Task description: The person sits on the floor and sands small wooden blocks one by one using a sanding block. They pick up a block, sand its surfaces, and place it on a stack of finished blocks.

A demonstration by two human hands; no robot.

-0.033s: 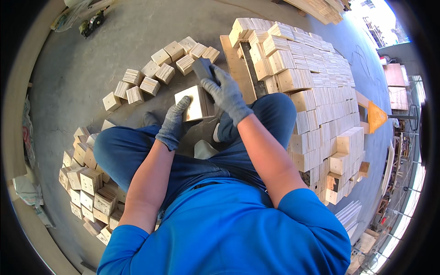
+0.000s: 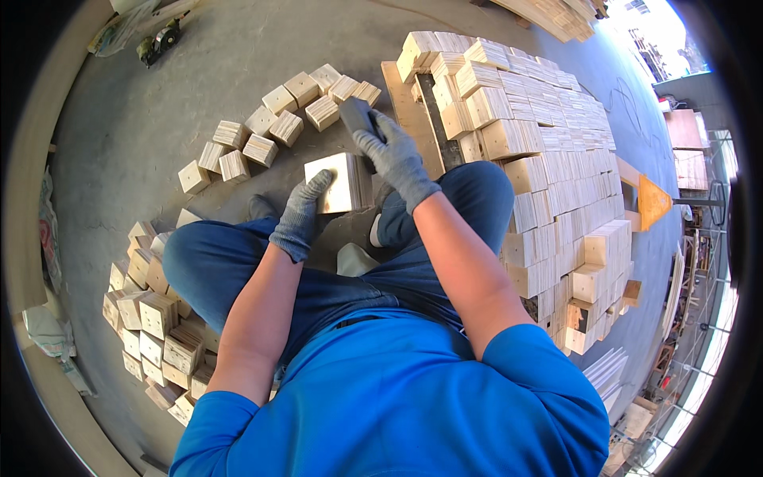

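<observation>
Between my knees, my left hand (image 2: 302, 213), in a grey knit glove, grips a squarish plywood block (image 2: 335, 183) by its left side, thumb on the pale top face. My right hand (image 2: 395, 157), gloved the same way, holds a dark grey rectangular block (image 2: 356, 117). This dark block is tilted and sits just above the far right corner of the plywood block. I cannot tell whether the two touch. The fingertips under both blocks are hidden.
Several loose plywood blocks (image 2: 260, 150) form a curved double row ahead. To my right rises a large stack of blocks (image 2: 548, 171) beside a yellow triangular piece (image 2: 653, 203). Another heap (image 2: 159, 314) lies by my left knee. A power tool (image 2: 159, 41) rests on the floor, far left.
My right hand has shifted slightly right with the dark grey block. The plywood block in my left hand sits a touch lower in the picture.
</observation>
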